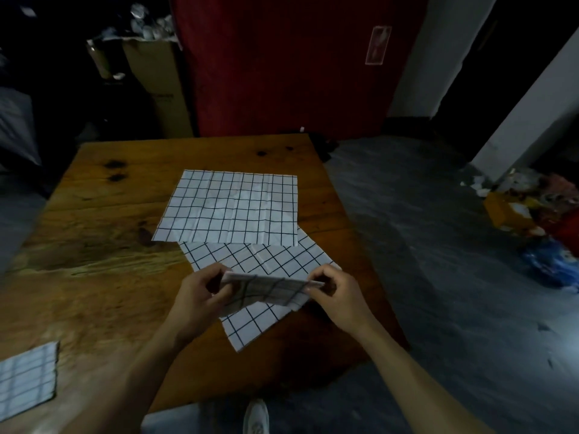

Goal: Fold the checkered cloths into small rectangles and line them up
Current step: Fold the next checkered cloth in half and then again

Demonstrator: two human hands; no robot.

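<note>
I hold a folded checkered cloth (269,289) just above the wooden table (94,245), my left hand (200,299) pinching its left end and my right hand (338,296) pinching its right end. Under it lies a second white cloth with black grid lines (275,261), spread flat and turned at an angle. Beyond that, a third cloth (232,208) lies flat and square in the middle of the table. A small folded cloth rectangle (28,377) rests at the table's near left corner.
The table's right edge runs close beside my right hand, with grey floor (438,245) beyond. A cardboard box (156,86) and a red panel (282,64) stand behind the table. Litter (532,214) lies on the floor at the right. My shoe (257,416) shows below.
</note>
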